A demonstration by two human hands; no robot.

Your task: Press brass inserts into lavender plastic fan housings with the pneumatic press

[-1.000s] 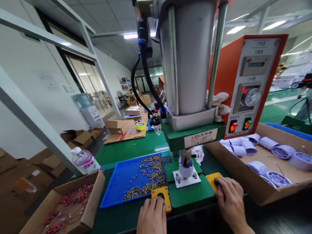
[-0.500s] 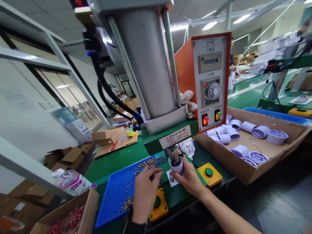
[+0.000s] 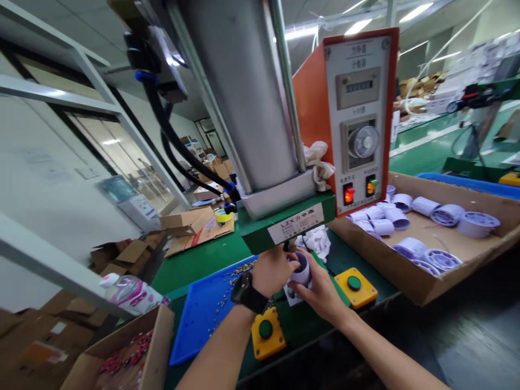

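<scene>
My right hand [image 3: 324, 295] is wrapped round a short white plastic cylinder [image 3: 302, 276], its open end up, under the press head [image 3: 289, 245]. My left hand [image 3: 273, 272], wearing a dark watch [image 3: 248, 292], is at the cylinder's mouth with its fingertips inside. Those fingers are closed, and whatever they hold is hidden. Below the cylinder lies a white plate [image 3: 291, 297] on the press base. Left of the press a blue tray [image 3: 193, 319] holds many small metal pieces [image 3: 239, 273], partly covered by my left arm.
Two yellow button boxes [image 3: 268, 346] [image 3: 361, 297] flank the press base. A cardboard box [image 3: 410, 287] of white cylinders stands to the right. The orange control box [image 3: 311, 103] hangs above. At lower left, a carton [image 3: 160, 346] contains red parts, with a bottle [image 3: 130, 295] behind it.
My left hand has moved from above the blue tray, right and up, to the cylinder's mouth. My right hand keeps hold of the cylinder. The view has shifted slightly.
</scene>
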